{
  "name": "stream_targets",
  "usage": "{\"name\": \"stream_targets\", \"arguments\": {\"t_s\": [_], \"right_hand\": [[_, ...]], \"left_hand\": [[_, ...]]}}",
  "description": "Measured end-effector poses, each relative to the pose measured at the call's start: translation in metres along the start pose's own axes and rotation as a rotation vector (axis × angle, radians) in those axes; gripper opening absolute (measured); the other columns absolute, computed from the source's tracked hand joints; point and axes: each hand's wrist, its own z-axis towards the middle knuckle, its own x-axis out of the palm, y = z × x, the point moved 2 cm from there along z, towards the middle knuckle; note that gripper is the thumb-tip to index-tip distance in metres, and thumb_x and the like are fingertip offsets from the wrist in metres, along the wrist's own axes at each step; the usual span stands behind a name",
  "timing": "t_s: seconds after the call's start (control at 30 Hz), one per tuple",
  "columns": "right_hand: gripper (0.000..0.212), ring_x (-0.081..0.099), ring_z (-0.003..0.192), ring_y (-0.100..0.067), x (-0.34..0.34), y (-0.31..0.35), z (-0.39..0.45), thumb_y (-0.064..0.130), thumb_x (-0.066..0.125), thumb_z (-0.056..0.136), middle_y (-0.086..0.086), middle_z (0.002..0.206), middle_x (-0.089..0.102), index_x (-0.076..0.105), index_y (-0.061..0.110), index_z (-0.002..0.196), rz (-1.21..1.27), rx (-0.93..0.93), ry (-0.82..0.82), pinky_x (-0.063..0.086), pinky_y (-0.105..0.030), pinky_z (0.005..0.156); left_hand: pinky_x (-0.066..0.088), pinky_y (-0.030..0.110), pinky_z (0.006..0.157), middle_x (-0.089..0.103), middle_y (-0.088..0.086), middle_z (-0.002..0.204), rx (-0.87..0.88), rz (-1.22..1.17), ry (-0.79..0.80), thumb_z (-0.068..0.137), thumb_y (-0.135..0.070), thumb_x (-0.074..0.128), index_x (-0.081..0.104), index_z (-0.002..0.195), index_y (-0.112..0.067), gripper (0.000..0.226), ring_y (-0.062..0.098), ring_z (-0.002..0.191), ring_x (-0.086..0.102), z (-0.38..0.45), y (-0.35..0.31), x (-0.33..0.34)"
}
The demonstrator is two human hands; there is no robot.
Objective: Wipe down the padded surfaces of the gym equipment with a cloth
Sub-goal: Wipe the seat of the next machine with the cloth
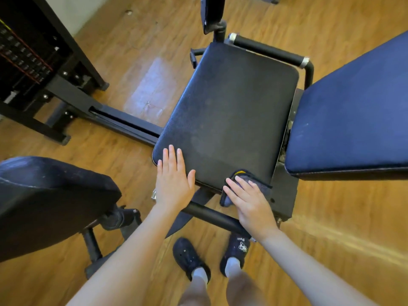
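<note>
A black padded seat [229, 111] of a gym machine fills the middle of the head view. My left hand [173, 180] lies flat with straight fingers on the seat's near left corner. My right hand [249, 202] presses a grey cloth [258, 184] with a yellow tag against the seat's near right edge, fingers spread flat over it. Part of the cloth hangs over the seat's front edge under my palm. A blue padded backrest [357, 111] stands to the right of the seat.
Another dark pad [44, 199] sits at the lower left. A weight stack [24, 56] and black frame rails [123, 122] stand at the upper left. A foam-covered bar [267, 49] runs behind the seat. My feet [209, 255] stand on the wooden floor below a black crossbar.
</note>
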Motion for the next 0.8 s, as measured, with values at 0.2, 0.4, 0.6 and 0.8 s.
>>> {"name": "stream_targets", "arguments": {"t_s": [0.2,0.4,0.6,0.8], "right_hand": [[0.044,0.054,0.12,-0.021,0.015,0.025,0.051,0.018,0.042,0.08,0.0,0.131,0.057,0.063,0.018,0.119,-0.094,-0.181,0.042,0.031,-0.036,0.101],[0.061,0.053,0.122,-0.025,-0.005,-0.03,-0.021,-0.005,0.071,0.061,-0.003,0.134,0.054,0.065,0.02,0.116,-0.123,-0.243,0.098,0.034,-0.04,0.102],[0.047,0.048,0.121,-0.022,-0.055,-0.041,-0.05,-0.009,0.06,0.071,-0.003,0.125,0.061,0.069,0.016,0.11,-0.064,-0.121,0.115,0.049,-0.038,0.095],[0.044,0.059,0.113,-0.024,-0.088,-0.026,0.034,0.006,0.041,0.075,-0.002,0.121,0.063,0.071,0.018,0.106,-0.19,-0.082,0.131,0.05,-0.038,0.09]], "left_hand": [[-0.005,0.038,0.117,-0.009,0.011,0.158,0.033,-0.027,0.005,0.1,-0.039,0.031,0.001,0.151,-0.008,0.066,0.026,0.146,-0.011,0.0,0.006,0.006],[-0.005,0.037,0.116,-0.012,0.01,0.158,0.01,0.042,0.067,0.1,-0.043,0.025,-0.004,0.151,-0.011,0.067,0.025,0.145,-0.013,-0.001,0.005,-0.002],[0.004,0.041,0.118,-0.006,0.017,0.158,-0.073,0.066,0.12,0.101,-0.045,0.025,0.001,0.151,-0.007,0.067,0.032,0.146,-0.005,-0.002,-0.024,-0.023],[0.005,0.043,0.117,0.002,0.016,0.158,0.205,-0.002,0.096,0.1,-0.042,0.03,0.009,0.151,-0.007,0.065,0.031,0.146,-0.002,0.015,-0.075,-0.016]]}}
